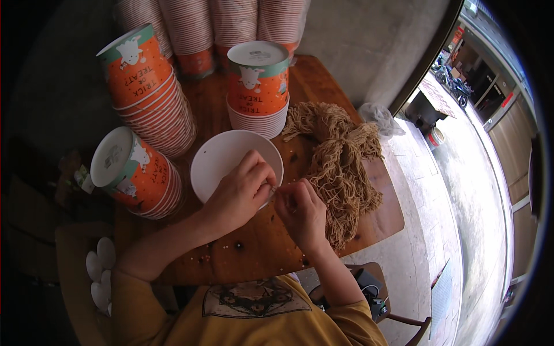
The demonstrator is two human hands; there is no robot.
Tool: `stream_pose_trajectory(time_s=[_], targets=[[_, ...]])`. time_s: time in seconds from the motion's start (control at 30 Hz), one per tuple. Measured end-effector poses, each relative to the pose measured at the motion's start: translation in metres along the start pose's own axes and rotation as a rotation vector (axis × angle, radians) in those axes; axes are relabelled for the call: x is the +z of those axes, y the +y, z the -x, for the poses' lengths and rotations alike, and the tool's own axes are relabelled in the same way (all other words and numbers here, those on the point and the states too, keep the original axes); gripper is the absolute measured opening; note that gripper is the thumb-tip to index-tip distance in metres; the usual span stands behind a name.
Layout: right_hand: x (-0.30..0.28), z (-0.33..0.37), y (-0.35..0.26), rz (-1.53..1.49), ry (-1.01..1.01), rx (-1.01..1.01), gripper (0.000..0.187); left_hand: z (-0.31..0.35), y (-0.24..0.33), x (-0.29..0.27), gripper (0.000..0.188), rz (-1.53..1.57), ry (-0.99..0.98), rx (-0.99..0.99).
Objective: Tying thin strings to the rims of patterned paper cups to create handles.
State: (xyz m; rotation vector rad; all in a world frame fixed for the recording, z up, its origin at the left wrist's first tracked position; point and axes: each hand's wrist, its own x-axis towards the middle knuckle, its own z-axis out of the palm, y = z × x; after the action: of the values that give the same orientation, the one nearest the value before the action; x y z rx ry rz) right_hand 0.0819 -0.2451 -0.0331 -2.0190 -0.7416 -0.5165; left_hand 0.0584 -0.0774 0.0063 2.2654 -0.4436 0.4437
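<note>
Head view: nearest you, short of the white bowl, small specks lie scattered on the wooden bench. Your left forearm slants in from the bowl's near left, and your left hand arches over its near right rim, knuckles up, fingers bent down. Your right forearm rises from the bowl's near right; your right hand is just outside that rim, fingers curled, turned toward the left one.

Your left grip looks closed, thumb to fingertip, on a tiny pale thing at the bowl's near right rim, too small to name or to give a long axis. It lies between your hands, close to both sets of fingertips; whether your right grip pinches it too, I cannot tell.

Right of the bowl, just beyond your right hand, a bundle of tan cords stretches away from you. Two orange cup stacks are left of the bowl, one orange cup stack stands behind it, and wrapped cup stacks are farthest back.
</note>
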Motion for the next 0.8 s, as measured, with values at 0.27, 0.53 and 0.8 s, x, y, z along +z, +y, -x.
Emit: stream_pose_trajectory(time_s=[0.27,0.53,0.8], targets=[[0.001,0.005,0.000,-0.011,0.023,-0.079,0.020,0.001,-0.001,-0.001,0.010,0.212,-0.033,-0.151],[-0.002,0.003,-0.005,-0.137,-0.016,0.099,0.014,0.000,-0.005,-0.001,0.010,0.329,-0.079,-0.214],[-0.001,0.002,0.006,-0.747,-0.035,0.515,0.012,-0.008,-0.011,-0.002,0.023,0.662,-0.249,-0.231]])
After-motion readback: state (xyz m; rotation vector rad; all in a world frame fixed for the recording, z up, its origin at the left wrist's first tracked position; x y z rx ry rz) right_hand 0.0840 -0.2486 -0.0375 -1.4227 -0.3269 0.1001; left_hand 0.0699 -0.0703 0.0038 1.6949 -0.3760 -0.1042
